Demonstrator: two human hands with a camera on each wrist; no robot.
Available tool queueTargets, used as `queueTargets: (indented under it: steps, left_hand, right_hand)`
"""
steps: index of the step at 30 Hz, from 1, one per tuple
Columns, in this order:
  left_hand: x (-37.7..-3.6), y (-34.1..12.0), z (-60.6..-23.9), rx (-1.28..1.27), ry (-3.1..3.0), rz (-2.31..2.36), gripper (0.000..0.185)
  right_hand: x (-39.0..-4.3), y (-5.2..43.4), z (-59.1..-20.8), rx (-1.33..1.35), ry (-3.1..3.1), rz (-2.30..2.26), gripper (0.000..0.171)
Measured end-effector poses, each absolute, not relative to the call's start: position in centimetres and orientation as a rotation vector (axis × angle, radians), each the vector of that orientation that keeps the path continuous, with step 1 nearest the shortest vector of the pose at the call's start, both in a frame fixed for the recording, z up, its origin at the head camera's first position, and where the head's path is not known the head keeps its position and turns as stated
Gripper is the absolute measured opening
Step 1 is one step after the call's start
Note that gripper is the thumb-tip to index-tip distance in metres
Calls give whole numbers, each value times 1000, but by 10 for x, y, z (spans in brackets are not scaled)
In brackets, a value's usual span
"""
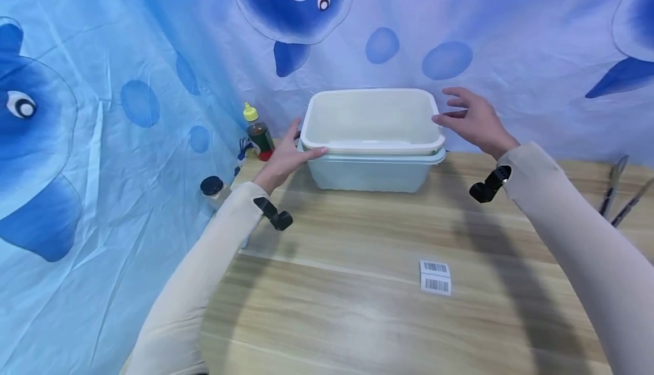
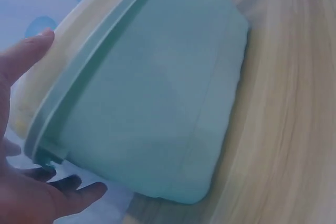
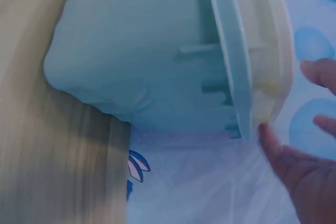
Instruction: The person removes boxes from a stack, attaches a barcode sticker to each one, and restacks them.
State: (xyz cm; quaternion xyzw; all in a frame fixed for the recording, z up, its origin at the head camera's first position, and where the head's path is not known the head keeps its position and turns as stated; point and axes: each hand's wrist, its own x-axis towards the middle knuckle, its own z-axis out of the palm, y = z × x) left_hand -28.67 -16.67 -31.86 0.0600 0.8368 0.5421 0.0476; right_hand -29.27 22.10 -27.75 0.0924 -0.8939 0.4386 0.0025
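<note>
Left hand (image 1: 286, 160) and right hand (image 1: 475, 118) spread, unclamped, flank white rectangular plastic container (image 1: 373, 115) atop pale-green plastic tub (image 1: 367, 174), upper centre; likely aligning, next needs even grip.

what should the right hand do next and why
Probably curl the right hand in on the white tub: it is spread at the tub's right end, while the left hand is at the opposite end, so both ends could be held.
</note>
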Motion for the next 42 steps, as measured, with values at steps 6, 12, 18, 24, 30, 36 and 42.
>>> queueTargets:
  steps: [6, 12, 18, 24, 30, 36, 42]
  left_hand:
    - [-291, -158, -323, 320, 2489, 1750, 96]
    - [-290, -161, -330, 296, 2504, 1729, 95]
    - [-286, -163, -333, 303, 2524, 1710, 96]
    - [-281, -168, -337, 317, 2537, 1718, 95]
    - [-279, -171, -334, 287, 2516, 1769, 87]
    - [-279, -174, -336, 249, 2501, 1769, 85]
    - [-280, -173, -337, 262, 2490, 1773, 83]
  right_hand:
    - [-296, 228, -284, 279, -2755, 1450, 71]
    - [-300, 220, -286, 268, -2825, 1349, 60]
    - [-301, 214, -286, 288, -2907, 1194, 47]
    - [-304, 206, -284, 194, -2853, 1376, 33]
    - [-308, 192, -281, 17, -2519, 1905, 14]
    - [-310, 183, -282, -71, -2315, 2050, 11]
    - [-308, 186, -281, -86, -2226, 2106, 12]
